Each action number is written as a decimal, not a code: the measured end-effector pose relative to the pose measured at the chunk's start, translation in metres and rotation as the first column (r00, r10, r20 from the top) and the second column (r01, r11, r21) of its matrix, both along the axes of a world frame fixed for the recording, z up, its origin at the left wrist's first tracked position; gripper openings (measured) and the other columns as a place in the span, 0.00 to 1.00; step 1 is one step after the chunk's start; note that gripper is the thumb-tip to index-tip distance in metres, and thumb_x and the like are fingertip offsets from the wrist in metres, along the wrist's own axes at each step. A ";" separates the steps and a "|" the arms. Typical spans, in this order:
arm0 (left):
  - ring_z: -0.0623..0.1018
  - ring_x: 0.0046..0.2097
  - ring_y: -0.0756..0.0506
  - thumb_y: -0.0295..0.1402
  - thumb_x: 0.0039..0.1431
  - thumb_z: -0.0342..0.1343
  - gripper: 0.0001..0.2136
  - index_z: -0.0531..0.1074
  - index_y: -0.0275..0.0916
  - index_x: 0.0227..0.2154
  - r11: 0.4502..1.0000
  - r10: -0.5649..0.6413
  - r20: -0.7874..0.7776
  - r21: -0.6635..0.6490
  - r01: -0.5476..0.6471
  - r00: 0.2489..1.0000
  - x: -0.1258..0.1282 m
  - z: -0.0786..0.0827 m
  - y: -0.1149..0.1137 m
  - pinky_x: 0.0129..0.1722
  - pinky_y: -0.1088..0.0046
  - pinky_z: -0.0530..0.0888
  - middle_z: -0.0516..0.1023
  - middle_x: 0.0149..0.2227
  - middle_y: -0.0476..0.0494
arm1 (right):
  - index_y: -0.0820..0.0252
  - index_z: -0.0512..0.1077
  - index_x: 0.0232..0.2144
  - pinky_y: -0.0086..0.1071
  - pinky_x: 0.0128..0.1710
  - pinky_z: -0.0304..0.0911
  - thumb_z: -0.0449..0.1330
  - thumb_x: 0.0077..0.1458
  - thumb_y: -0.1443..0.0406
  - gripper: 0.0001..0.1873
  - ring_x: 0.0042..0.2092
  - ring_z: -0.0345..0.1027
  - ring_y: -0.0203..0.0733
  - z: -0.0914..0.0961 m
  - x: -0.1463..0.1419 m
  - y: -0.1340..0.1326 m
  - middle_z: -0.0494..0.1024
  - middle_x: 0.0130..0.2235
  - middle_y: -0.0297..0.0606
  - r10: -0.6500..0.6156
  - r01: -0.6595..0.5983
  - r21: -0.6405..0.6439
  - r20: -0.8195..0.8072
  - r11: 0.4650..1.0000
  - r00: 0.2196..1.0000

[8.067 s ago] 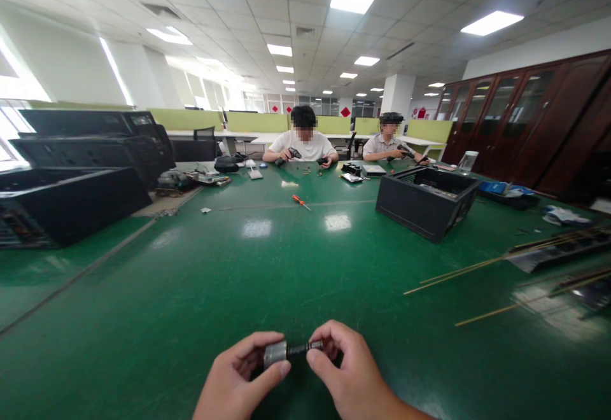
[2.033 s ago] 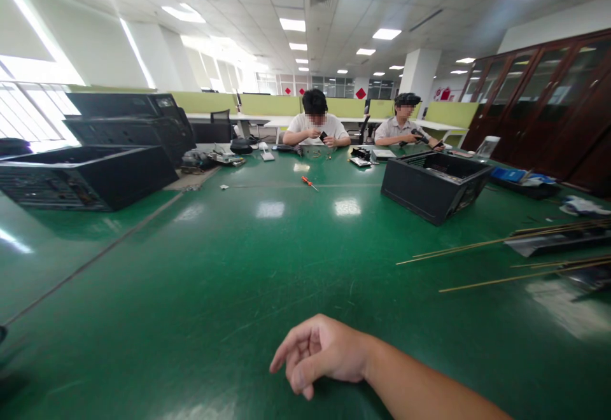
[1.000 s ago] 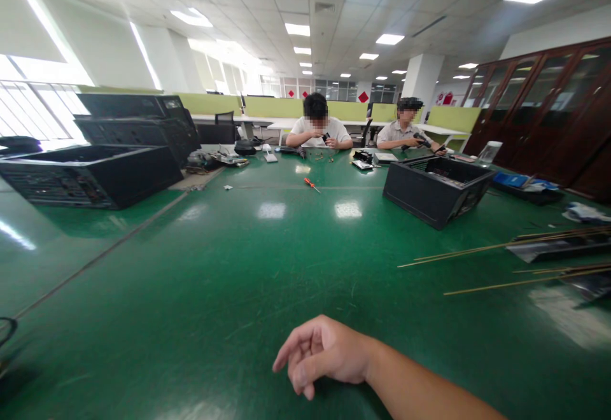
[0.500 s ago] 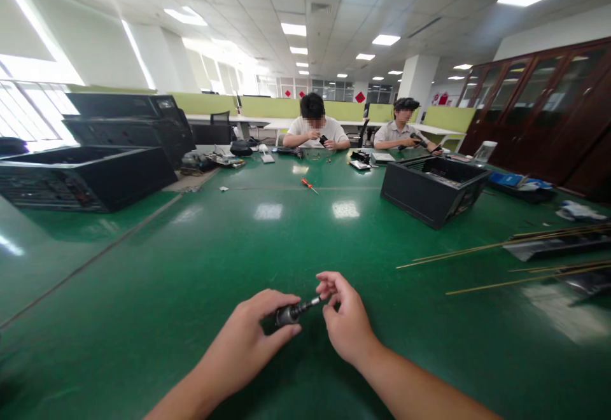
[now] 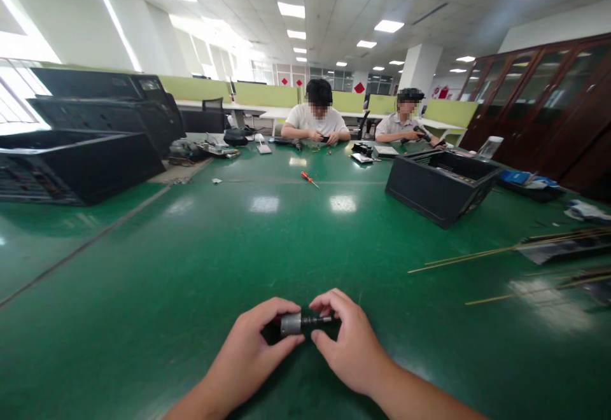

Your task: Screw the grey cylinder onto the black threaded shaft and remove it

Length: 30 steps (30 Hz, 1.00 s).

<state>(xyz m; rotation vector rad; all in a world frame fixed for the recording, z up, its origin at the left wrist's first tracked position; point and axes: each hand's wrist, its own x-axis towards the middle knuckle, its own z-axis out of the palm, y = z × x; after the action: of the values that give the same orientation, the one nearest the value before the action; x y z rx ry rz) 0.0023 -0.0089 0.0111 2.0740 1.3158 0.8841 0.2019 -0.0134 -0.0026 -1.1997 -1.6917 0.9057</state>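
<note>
Over the near part of the green table [image 5: 214,267], my left hand [image 5: 255,340] grips a cylindrical metal part with a shaft [image 5: 291,324] between thumb and fingers. Its body is grey, and the black stepped shaft ends in a thin silver tip pointing right. It looks like a small motor or gearbox, but I cannot tell which. Around the shaft end curves my right hand [image 5: 351,337], thumb and fingers apart, so it is open. Whether a right finger touches the tip is hard to see.
An orange screwdriver [image 5: 309,179] lies mid-table. A black computer case [image 5: 429,194] stands at right, with thin brass-coloured rods [image 5: 463,259] nearer. More black cases [image 5: 81,168] are at left. Two people sit across the table, one in a white shirt [image 5: 293,119], among small parts.
The part has turned from slanting upward to nearly level, showing more of its grey body. My right hand has come lower, around the shaft. The view has shifted slightly.
</note>
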 end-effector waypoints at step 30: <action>0.82 0.38 0.45 0.34 0.52 0.66 0.10 0.79 0.45 0.39 0.995 -0.001 0.023 0.099 -0.001 1.000 0.002 -0.002 -0.003 0.40 0.73 0.78 0.84 0.36 0.48 | 0.57 0.80 0.33 0.31 0.37 0.63 0.65 0.49 0.71 0.07 0.36 0.72 0.40 0.007 0.004 -0.002 0.79 0.33 0.34 0.060 -0.061 -0.005 -0.024 0.998 0.998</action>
<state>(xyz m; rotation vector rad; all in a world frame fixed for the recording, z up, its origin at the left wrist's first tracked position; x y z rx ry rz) 0.0039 -0.0121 0.0095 2.1321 1.2832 0.9890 0.2060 -0.0150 0.0045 -1.1425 -1.7150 0.9592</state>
